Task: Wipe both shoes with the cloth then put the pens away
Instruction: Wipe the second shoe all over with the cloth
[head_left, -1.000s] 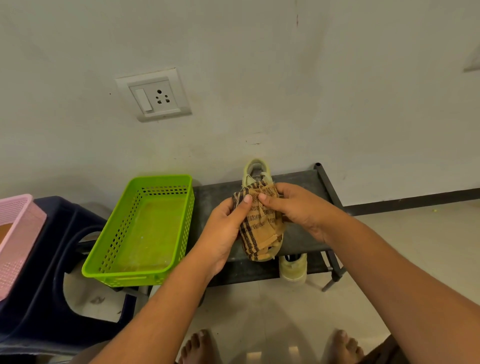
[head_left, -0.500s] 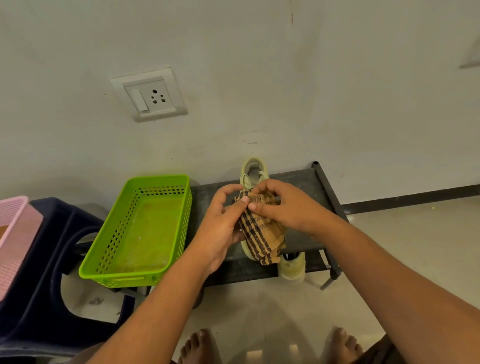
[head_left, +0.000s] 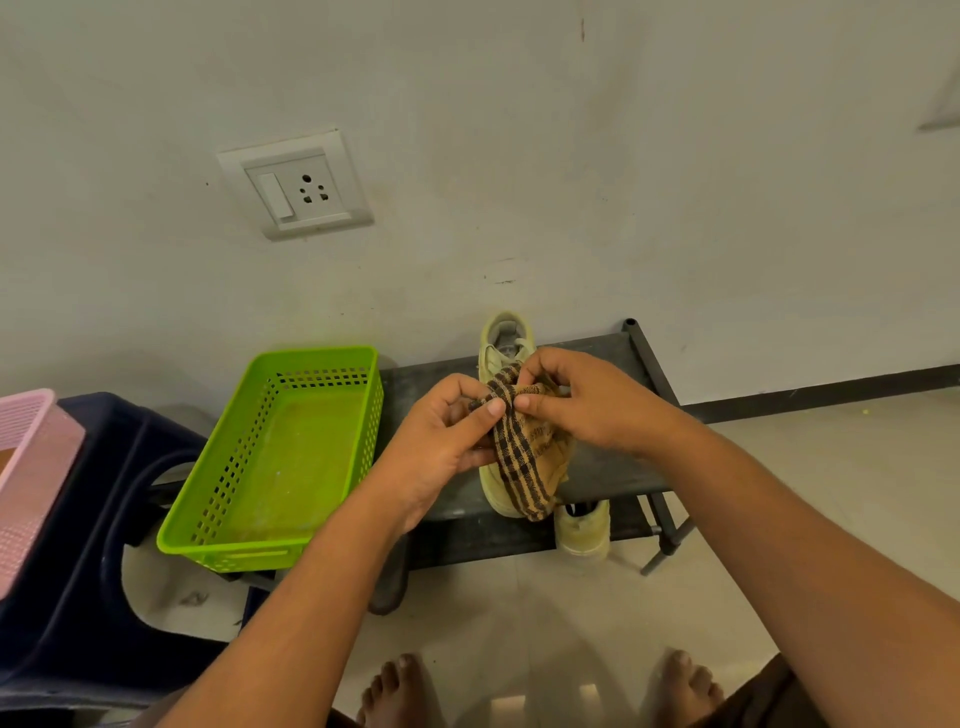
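The left hand (head_left: 441, 441) pinches the bunched end of the checked cloth (head_left: 519, 457) between thumb and forefinger. The right hand (head_left: 592, 405) grips it just beside, fingers curled. Directly under both hands lies the shoe (head_left: 501, 338), its long axis running from the wall (head_left: 675, 208) towards the person, with the cloth draped along it. The second shoe (head_left: 582, 527) stands lower, beneath the right hand, which is nearer. Faint marks on the cloth are unreadable, and no pens show.

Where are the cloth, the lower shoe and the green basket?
cloth (head_left: 519, 467), head view, on its dark-striped fold.
lower shoe (head_left: 582, 535), head view, on its pale near end.
green basket (head_left: 291, 457), head view, on its bare floor.
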